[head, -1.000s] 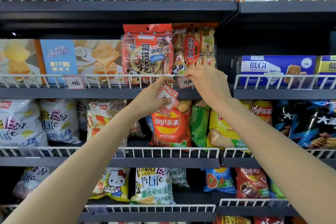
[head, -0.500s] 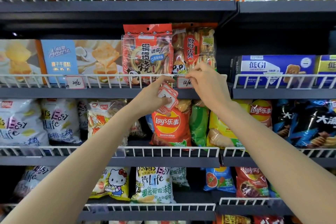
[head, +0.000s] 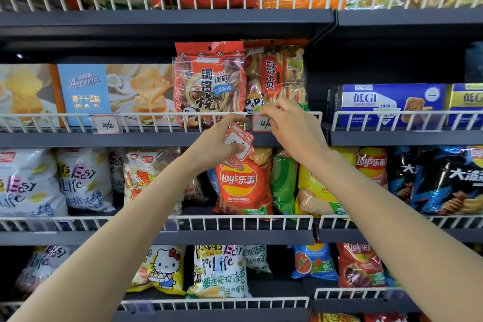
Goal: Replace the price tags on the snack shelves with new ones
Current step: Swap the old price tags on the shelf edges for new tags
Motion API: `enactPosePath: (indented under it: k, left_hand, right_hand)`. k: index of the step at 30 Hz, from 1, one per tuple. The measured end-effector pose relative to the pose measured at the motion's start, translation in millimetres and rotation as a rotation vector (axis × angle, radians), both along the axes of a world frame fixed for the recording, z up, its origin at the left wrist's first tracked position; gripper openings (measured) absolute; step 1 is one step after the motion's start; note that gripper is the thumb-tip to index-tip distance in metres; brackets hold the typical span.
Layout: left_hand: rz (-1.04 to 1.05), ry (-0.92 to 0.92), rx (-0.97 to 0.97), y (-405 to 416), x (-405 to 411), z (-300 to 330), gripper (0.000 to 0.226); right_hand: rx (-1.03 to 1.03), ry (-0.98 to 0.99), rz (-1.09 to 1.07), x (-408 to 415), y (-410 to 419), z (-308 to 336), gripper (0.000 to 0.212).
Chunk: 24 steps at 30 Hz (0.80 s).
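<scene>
My left hand (head: 217, 145) holds a fanned stack of red-bordered white price tags (head: 239, 145) just below the second shelf's white wire rail (head: 146, 115). A price tag in a clear holder (head: 261, 123), handwritten "12/", hangs on that rail under the panda snack bags. My right hand (head: 292, 125) is at this tag, its thumb and fingers pinching the tag holder's upper right edge and covering its right part. Another tag reading "20/21" (head: 106, 124) hangs further left on the same rail.
Snack bags fill the wire-fronted shelves: red panda bags (head: 209, 83), an Ameria box (head: 86, 91), blue boxes (head: 389, 102) at right, Lay's chips (head: 241, 185) on the shelf below. An empty clear tag holder (head: 170, 225) sits on the third shelf's rail.
My right hand has shifted slightly up and right along the "12/" tag, from covering its top to gripping its right edge. My left hand has stayed put with the stack.
</scene>
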<state>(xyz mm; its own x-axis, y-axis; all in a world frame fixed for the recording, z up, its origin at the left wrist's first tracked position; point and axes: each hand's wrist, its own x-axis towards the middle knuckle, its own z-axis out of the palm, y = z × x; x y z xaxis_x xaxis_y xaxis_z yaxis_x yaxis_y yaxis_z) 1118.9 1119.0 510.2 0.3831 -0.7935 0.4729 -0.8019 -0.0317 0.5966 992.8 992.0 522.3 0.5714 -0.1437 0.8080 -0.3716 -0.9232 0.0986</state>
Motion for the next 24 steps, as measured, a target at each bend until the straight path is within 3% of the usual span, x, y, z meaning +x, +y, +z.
enactPosePath:
  k: [6,16,24]
  left_hand:
    - [0.011,-0.016,-0.012,-0.8,-3.3,0.2,0.045]
    - [0.022,-0.007,-0.018,-1.2,-4.6,1.2,0.046]
    - [0.019,0.003,-0.003,-3.1,-4.4,1.2,0.058]
  right_hand:
    - [0.081,-0.029,0.030,0.0,0.6,-0.5,0.030]
    - [0.046,-0.017,0.001,1.5,3.6,2.6,0.030]
    - [0.079,-0.016,0.014,1.8,4.6,1.5,0.030]
